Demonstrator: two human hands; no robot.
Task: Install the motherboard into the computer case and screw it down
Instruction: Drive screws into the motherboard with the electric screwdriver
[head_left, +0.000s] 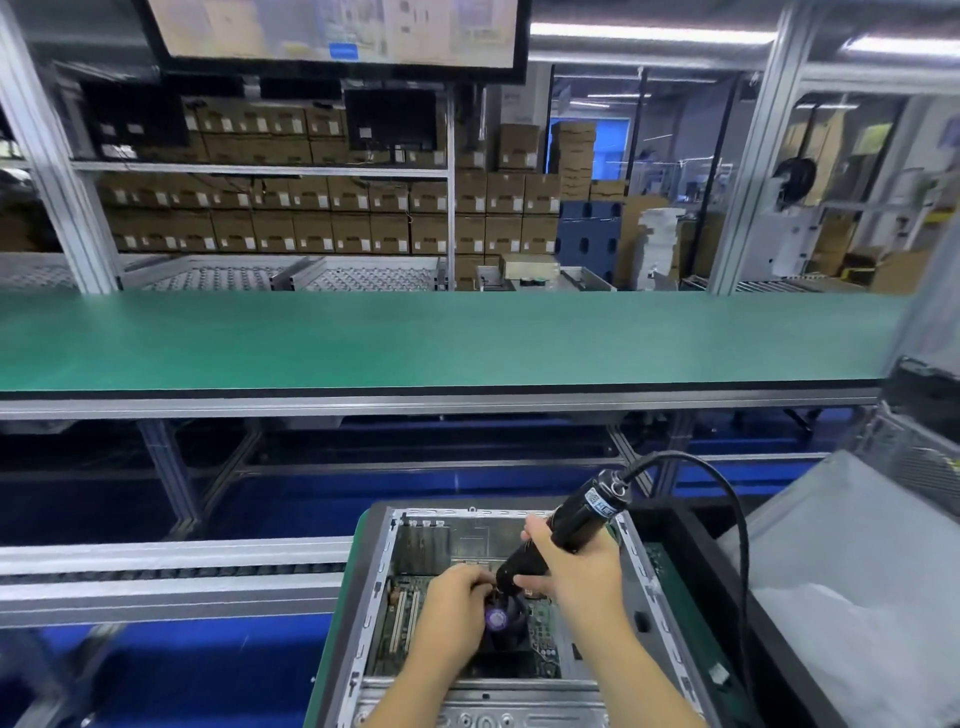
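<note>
The motherboard (410, 618) is lying flat inside the computer case (644, 587). The right hand (576, 566) is grasping the electric screwdriver (566, 530), tilting down-left toward the left hand (457, 603), whose fingers are pinching at its tip.

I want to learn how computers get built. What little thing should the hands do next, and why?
Probably press the electric screwdriver straight down and spin it. The right hand grips it, tilted, tip beside the fan on the motherboard, which already lies inside the case. The left hand pinches at the tip.
</note>
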